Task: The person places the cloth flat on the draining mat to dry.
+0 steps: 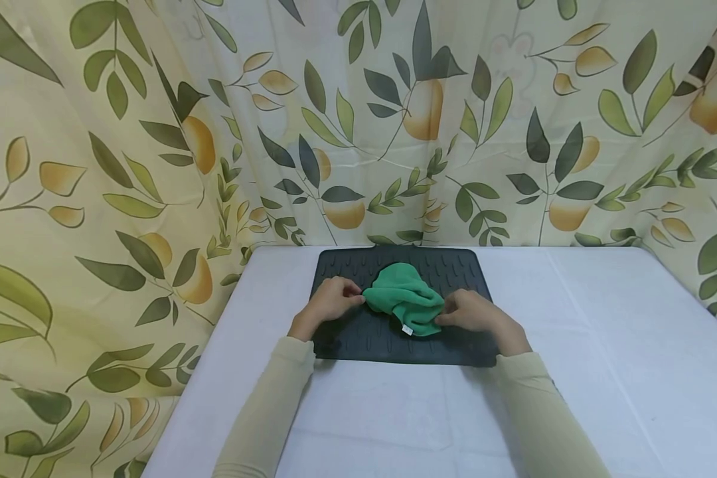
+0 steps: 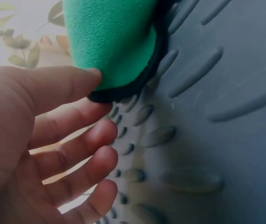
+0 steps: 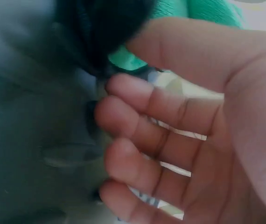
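Note:
A crumpled green cloth [image 1: 403, 295] with a dark edging and a small white tag lies bunched on a black ridged mat [image 1: 364, 345]. At the cloth's left end my left hand [image 1: 332, 299] pinches a corner between thumb and forefinger. The left wrist view shows that cloth corner [image 2: 119, 56] lifted off the mat, the other fingers spread loosely below it. On the right, my right hand [image 1: 471, 311] pinches the cloth's edge [image 3: 128, 60] with thumb and forefinger. Its remaining fingers [image 3: 123, 158] curl loosely over the mat in the right wrist view.
The mat lies near the back edge of a table with a white cover [image 1: 573, 372]. A curtain [image 1: 358, 133] printed with leaves and fruit hangs behind the table and along its left side.

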The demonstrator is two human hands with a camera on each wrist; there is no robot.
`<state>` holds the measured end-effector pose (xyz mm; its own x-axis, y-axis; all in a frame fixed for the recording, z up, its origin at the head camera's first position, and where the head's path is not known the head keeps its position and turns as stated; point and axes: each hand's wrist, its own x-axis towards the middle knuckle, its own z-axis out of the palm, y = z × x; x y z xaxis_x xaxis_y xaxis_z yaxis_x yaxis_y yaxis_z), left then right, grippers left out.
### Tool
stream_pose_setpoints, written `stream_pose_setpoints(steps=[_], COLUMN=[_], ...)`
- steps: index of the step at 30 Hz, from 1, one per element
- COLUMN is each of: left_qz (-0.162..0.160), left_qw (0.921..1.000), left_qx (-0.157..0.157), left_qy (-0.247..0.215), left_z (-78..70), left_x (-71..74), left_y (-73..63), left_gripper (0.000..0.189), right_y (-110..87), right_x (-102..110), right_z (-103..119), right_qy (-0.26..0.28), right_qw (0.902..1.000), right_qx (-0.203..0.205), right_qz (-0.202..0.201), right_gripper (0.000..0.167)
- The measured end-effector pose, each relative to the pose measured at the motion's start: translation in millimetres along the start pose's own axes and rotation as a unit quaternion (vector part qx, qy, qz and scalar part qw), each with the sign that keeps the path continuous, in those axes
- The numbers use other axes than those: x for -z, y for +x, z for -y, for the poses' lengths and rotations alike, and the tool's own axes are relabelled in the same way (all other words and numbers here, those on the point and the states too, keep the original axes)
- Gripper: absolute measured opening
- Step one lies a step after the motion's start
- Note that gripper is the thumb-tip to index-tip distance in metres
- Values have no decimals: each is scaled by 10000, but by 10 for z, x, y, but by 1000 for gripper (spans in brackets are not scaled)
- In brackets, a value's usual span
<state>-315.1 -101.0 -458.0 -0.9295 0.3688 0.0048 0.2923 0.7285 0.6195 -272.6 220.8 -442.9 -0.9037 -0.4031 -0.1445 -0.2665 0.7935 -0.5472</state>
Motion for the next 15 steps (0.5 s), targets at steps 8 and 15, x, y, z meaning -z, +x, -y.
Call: stream_pose_setpoints(steps=[8,15], left_qz=[-95,-178], left_qw=[9999,9997], left_qx=[-98,-116], left_qy=[-84,-143], left_z=[-19,-15], left_x=[-40,-41], left_y=[3,10], left_gripper=[15,14], right_y=[58,77], right_x=[-99,-110], right_z=[-8,-47], right_qy=[-202,-188], right_qw=[9986,9985], right_qx=[-486,-513], right_qz=[-55,-7], right_gripper=[24,26])
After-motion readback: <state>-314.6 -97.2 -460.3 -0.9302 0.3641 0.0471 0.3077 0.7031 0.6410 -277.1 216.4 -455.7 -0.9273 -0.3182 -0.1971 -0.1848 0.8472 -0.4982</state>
